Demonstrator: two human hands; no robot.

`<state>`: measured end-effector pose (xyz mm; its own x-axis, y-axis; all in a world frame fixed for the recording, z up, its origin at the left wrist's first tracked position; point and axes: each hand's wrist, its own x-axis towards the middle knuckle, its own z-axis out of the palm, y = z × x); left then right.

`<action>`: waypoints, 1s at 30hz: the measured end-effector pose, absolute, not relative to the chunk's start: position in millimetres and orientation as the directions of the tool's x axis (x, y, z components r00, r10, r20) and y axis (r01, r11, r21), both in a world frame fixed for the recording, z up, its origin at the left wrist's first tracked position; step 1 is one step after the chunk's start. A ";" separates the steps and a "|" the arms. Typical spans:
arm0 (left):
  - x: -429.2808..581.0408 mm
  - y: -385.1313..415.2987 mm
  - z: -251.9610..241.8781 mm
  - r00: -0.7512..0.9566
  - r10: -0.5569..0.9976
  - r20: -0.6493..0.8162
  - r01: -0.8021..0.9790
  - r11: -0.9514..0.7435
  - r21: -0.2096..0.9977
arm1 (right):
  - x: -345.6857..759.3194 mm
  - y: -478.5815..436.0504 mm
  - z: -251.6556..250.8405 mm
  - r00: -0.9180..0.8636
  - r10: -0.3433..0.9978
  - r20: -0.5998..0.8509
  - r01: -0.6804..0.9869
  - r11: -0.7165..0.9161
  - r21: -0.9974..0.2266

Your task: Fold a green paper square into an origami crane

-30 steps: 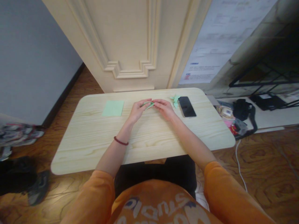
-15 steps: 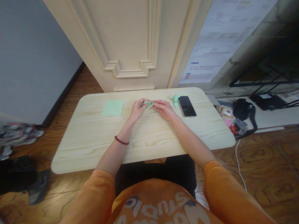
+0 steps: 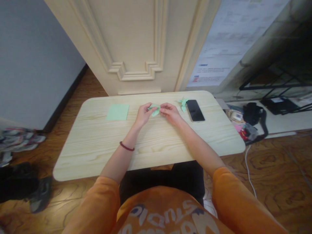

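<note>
A small folded piece of light green paper (image 3: 155, 110) is pinched between both my hands over the far middle of the pale wooden table (image 3: 97, 146). My left hand (image 3: 143, 115) grips its left end with closed fingers. My right hand (image 3: 170, 113) holds its right end, fingers curled. A red bead bracelet (image 3: 126, 148) circles my left wrist. A flat green paper square (image 3: 118, 112) lies to the left of my hands. A finished green paper figure (image 3: 182, 103) sits to the right, beside a black phone (image 3: 195, 110).
A cream panelled door (image 3: 134, 45) stands just behind the table. Shoes (image 3: 21, 139) lie on the wood floor at the left. Bags and a black strap (image 3: 253, 120) clutter a low shelf at the right, with a white cable (image 3: 250, 172) on the floor.
The folded paper has been turned and lifted slightly between my fingers; both hands stay in nearly the same place.
</note>
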<state>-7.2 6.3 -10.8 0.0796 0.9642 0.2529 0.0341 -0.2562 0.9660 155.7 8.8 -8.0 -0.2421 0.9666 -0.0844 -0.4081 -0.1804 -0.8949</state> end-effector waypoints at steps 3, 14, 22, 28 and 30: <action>-5.6 7.3 -13.9 0.054 0.962 0.267 0.066 -0.270 0.961 | 153.2 6.4 -6.6 -0.232 0.968 -0.095 -0.370 -0.178 -0.912; 0.9 1.1 -8.1 0.003 0.980 0.198 -0.043 -0.198 0.979 | 148.7 4.4 -7.3 -0.225 0.968 -0.115 -0.364 -0.193 -0.911; -0.7 0.2 -5.7 0.029 0.965 0.259 0.025 -0.260 0.965 | 150.4 7.3 -9.6 -0.258 0.954 -0.154 -0.418 -0.253 -0.873; -0.1 -3.6 -0.5 0.057 0.962 0.267 0.063 -0.271 0.961 | 151.2 9.5 -12.8 -0.224 0.965 -0.138 -0.404 -0.221 -0.888; -0.5 -3.5 -0.6 0.052 0.963 0.264 0.065 -0.267 0.962 | 151.1 10.5 -13.9 -0.211 0.969 -0.130 -0.398 -0.207 -0.894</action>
